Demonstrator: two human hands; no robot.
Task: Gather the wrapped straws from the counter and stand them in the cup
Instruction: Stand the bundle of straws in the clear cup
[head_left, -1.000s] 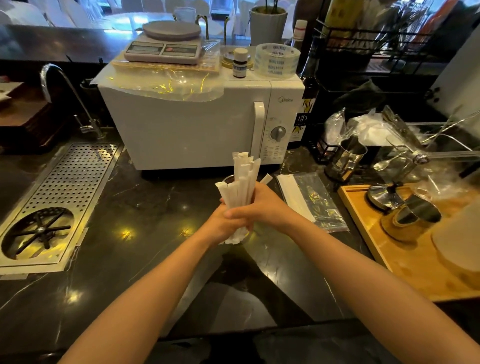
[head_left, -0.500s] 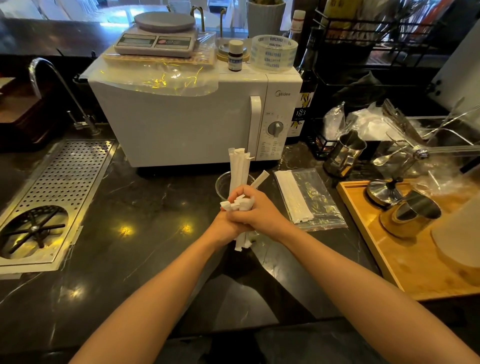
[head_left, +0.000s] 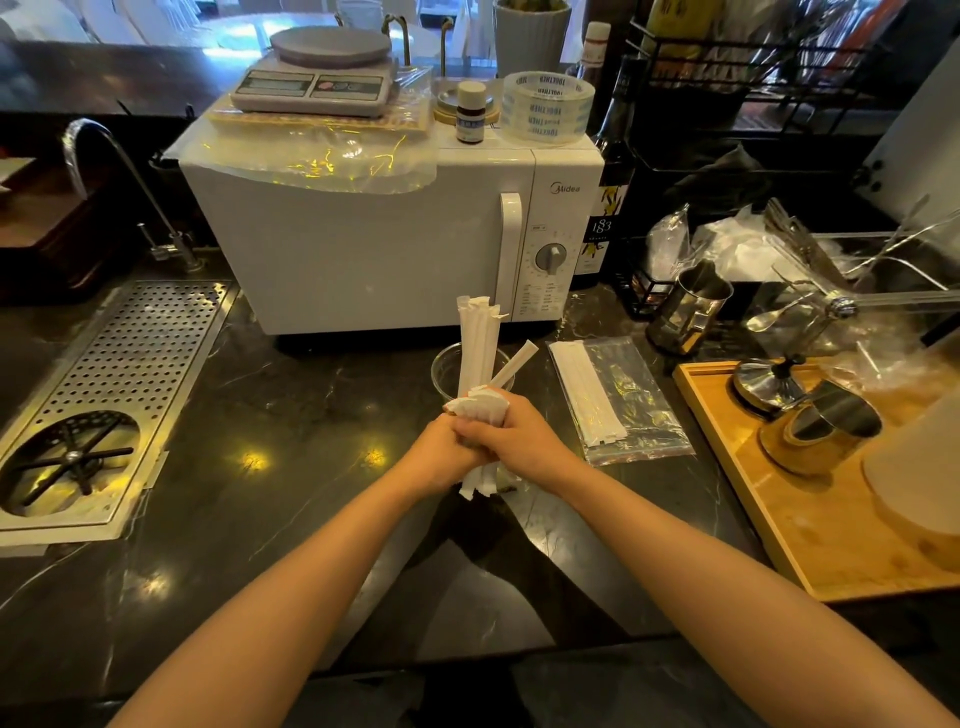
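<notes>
Both hands clasp one bundle of white paper-wrapped straws (head_left: 475, 338) over the dark counter. My left hand (head_left: 441, 454) and my right hand (head_left: 511, 439) wrap the bundle's middle; its lower ends stick out below the hands and touch the counter. Some straws stand tall above the hands, others end just above my fingers, and one leans out to the right. A clear cup (head_left: 445, 370) stands directly behind the hands, in front of the microwave, partly hidden by the straws. More wrapped straws (head_left: 584, 392) lie on a clear plastic bag to the right.
A white microwave (head_left: 363, 244) stands behind the cup, with a scale, tape roll and small bottle on top. A perforated metal drain tray (head_left: 130, 364) lies at left. A wooden tray (head_left: 779, 525) with metal cups sits at right, with a metal pitcher (head_left: 685, 312) and clutter behind.
The bundle has dropped lower in my hands, its bottom ends coming down to the counter. Several straws slid down, so the tops are now uneven.
</notes>
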